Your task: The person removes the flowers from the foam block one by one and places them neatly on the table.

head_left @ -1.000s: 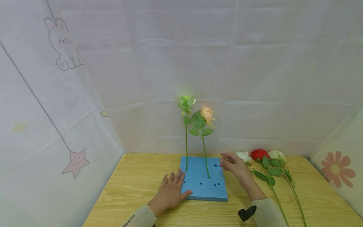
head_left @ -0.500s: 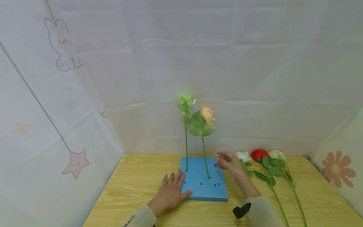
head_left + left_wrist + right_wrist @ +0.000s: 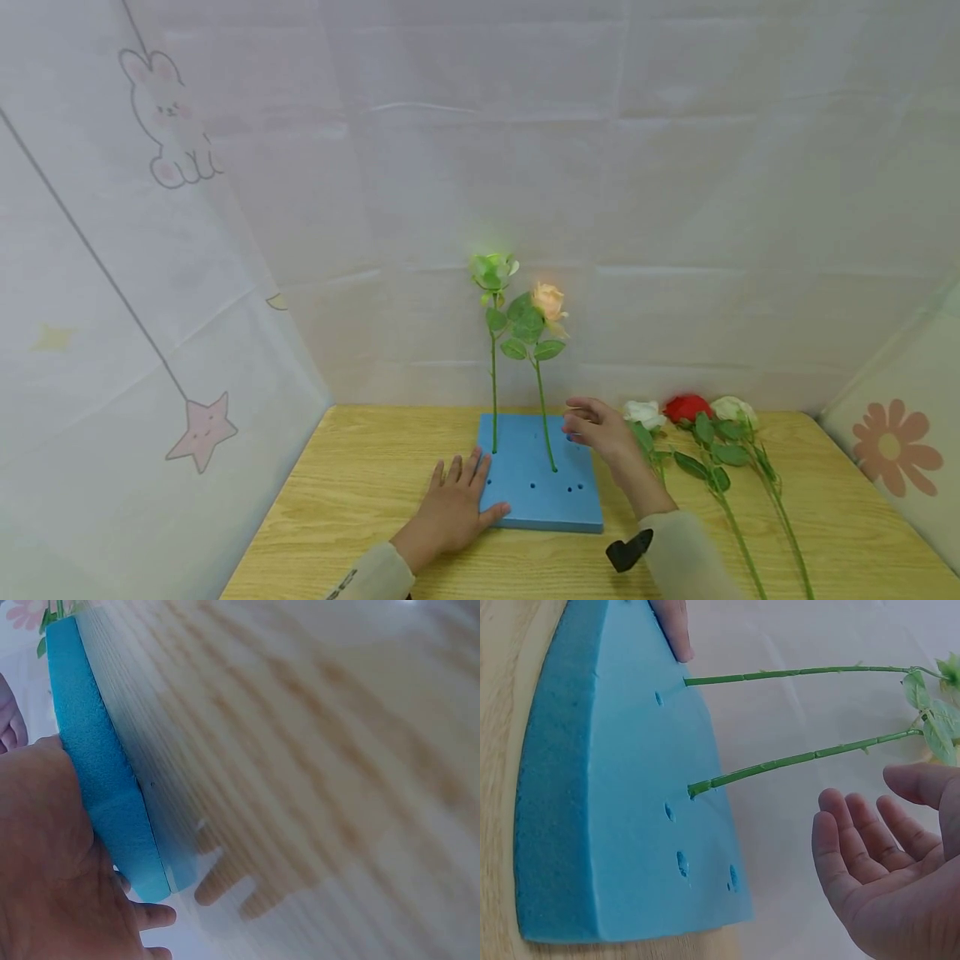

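Head view: blue foam block (image 3: 540,508), set between the hands; likely light, stiff but easily dented; best held by its side edges. Left hand (image 3: 452,510) lies at its left edge, fingers spread, thumb over the near corner. Right hand (image 3: 606,432), fingers loosely bent, holds nothing above the far right corner. Between the hands, planted: green rose (image 3: 491,272), upright; peach rose (image 3: 548,302), slightly leaning. Stems probably springy, blooms delicate; grasp low on the stem. Right of the right hand, lying: white rose (image 3: 645,412), red rose (image 3: 686,408), cream rose (image 3: 735,410). Left sleeve (image 3: 378,575): dark markings, illegible. No brand or label readable.
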The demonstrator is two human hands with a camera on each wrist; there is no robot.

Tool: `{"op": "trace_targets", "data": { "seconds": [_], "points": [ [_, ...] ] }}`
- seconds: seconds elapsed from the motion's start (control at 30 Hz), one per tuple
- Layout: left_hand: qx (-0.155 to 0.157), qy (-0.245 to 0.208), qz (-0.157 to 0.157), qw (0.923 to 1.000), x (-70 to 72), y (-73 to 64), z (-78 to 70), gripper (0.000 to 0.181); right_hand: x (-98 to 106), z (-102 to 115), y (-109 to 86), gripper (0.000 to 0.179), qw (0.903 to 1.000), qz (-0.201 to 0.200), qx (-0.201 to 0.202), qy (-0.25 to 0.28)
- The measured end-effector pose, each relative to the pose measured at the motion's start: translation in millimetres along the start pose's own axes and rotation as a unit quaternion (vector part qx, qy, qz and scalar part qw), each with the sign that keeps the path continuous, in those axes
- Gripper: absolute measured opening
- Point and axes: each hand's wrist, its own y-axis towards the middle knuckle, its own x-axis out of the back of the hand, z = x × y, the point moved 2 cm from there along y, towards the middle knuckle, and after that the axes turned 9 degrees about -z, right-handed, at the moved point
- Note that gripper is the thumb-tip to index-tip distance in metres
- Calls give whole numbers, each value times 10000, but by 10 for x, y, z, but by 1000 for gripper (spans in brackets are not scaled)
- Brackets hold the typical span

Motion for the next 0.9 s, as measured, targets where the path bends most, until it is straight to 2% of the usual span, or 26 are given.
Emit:
{"op": "trace_targets", "data": {
  "seconds": [0.33,0.77,0.9],
  "points": [
    [66,13,31,10000,12,0,-12,90,-85,-27,48,39,9998,-129,61,-130],
    [33,17,-55,10000,-22,12,0,89,-176,-39,120,42,9997,225,110,-2],
    [30,-1,-55,10000,-33,15,4,89,-199,-70,160,42,9998,198,84,17]
  ]
}}
